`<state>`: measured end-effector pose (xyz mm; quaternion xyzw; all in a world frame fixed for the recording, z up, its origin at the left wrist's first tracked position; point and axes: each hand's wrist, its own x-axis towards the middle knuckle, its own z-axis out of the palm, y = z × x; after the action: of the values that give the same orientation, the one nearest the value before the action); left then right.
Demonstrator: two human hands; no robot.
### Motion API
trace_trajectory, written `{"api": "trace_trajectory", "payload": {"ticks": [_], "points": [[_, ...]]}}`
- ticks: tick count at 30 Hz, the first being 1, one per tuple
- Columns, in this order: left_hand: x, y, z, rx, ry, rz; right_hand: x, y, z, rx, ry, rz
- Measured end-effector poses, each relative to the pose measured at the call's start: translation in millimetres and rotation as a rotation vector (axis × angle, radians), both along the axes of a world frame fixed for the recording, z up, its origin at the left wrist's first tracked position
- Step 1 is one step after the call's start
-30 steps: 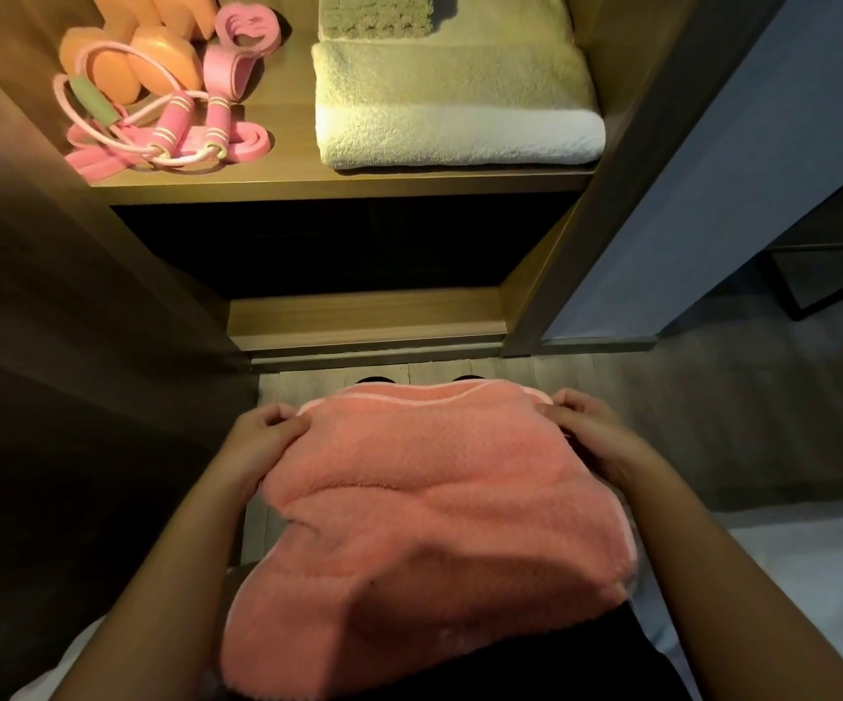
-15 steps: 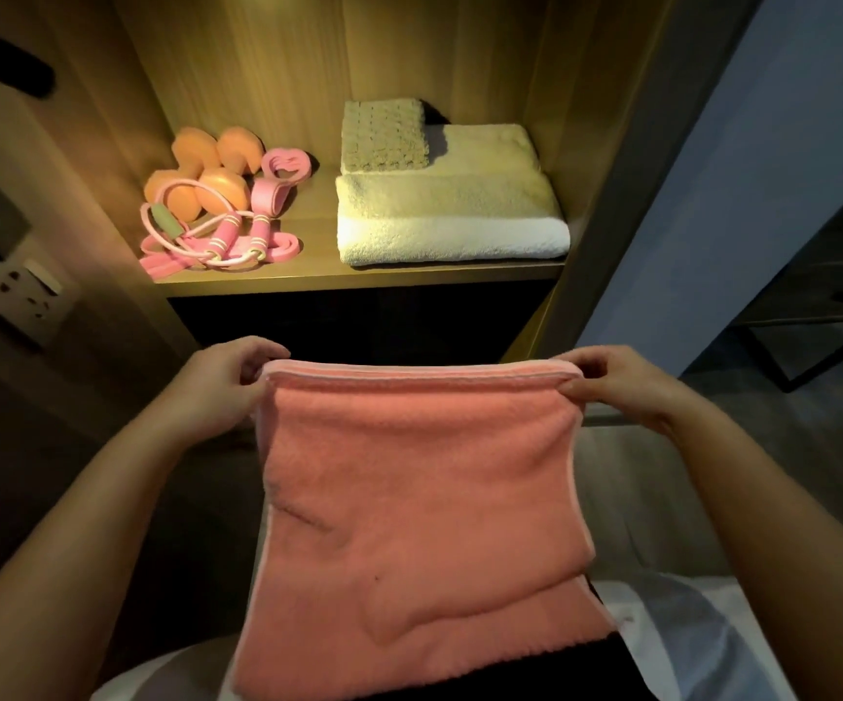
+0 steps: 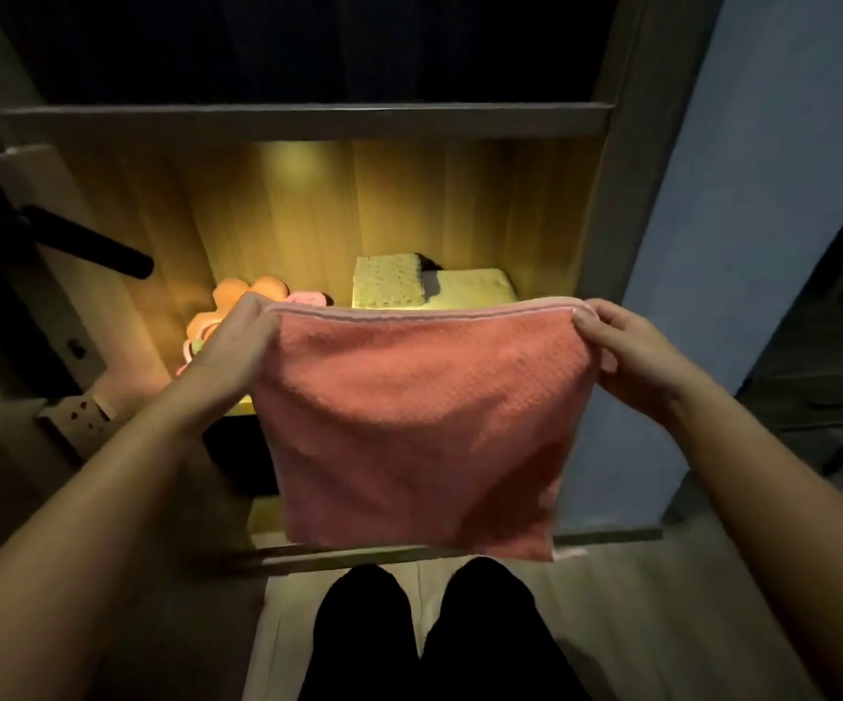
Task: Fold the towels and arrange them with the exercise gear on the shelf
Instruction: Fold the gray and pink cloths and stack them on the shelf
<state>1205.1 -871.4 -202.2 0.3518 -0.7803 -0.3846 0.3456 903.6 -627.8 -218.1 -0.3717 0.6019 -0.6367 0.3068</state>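
Pinching towel (image 3: pixel 419 422) top corners: left grip (image 3: pixel 237 346); right grip (image 3: pixel 632 356) | lower edge hanging free before shelf (image 3: pixel 460 210)

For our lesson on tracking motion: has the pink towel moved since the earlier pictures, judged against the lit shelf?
Yes, upward: the pink towel had its top edge below the lit shelf; now it hides part of the cream towel.

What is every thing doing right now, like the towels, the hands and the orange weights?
pink towel, held up by its top corners, hanging flat
left hand, pinches the top left corner
right hand, pinches the top right corner
cream towel, folded, lying on the shelf, partly hidden
knitted cloth, folded, on the cream towel
orange dumbbells, on the shelf, partly hidden by the left hand
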Motion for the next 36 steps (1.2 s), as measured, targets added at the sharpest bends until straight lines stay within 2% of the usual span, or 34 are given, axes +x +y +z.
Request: {"api": "trace_trajectory", "payload": {"ticks": [3, 6, 8, 10, 12, 15, 18, 21, 24, 27, 32, 36], "points": [[9.7, -2.1, 7.1, -0.051, -0.013, -0.096, -8.3, 3.8, 4.9, -0.032, -0.014, -0.027], [8.2, -0.1, 7.3, -0.105, -0.083, -0.154, -13.9, 4.9, 0.7, 0.037, 0.052, 0.037], [7.0, -2.4, 4.6, -0.174, -0.178, -0.098, -18.3, 2.9, -5.5, 0.073, 0.121, -0.012], [8.6, -7.5, 0.5, -0.191, -0.200, -0.018, -28.4, 1.5, -13.9, 0.075, 0.142, -0.149], [7.8, -10.6, -2.8, -0.189, -0.199, -0.007, -32.8, -1.2, -21.2, 0.088, 0.152, -0.173], [3.4, -15.6, -11.4, -0.164, -0.177, 0.005, -32.4, -10.0, -32.4, 0.074, 0.168, -0.142], [2.6, -27.5, -21.5, -0.081, -0.141, 0.045, -33.5, -19.2, -38.3, 0.084, 0.297, -0.285], [-18.4, -22.3, -33.5, 0.025, -0.009, 0.153, -14.4, -41.8, -41.0, 0.057, 0.434, -0.415], [-36.6, -14.6, -40.8, -0.078, 0.060, 0.331, 7.1, -61.4, -41.1, -0.019, 0.556, -0.544], [-30.7, -25.0, -45.2, -0.170, 0.061, 0.384, 0.8, -59.8, -39.5, -0.018, 0.638, -0.648], [-30.2, -30.8, -48.9, -0.208, 0.074, 0.380, -4.8, -64.2, -43.7, 0.019, 0.618, -0.665], [-25.1, -28.6, -46.9, -0.115, 0.150, 0.317, -6.0, -59.8, -42.7, -0.027, 0.563, -0.604]]}}
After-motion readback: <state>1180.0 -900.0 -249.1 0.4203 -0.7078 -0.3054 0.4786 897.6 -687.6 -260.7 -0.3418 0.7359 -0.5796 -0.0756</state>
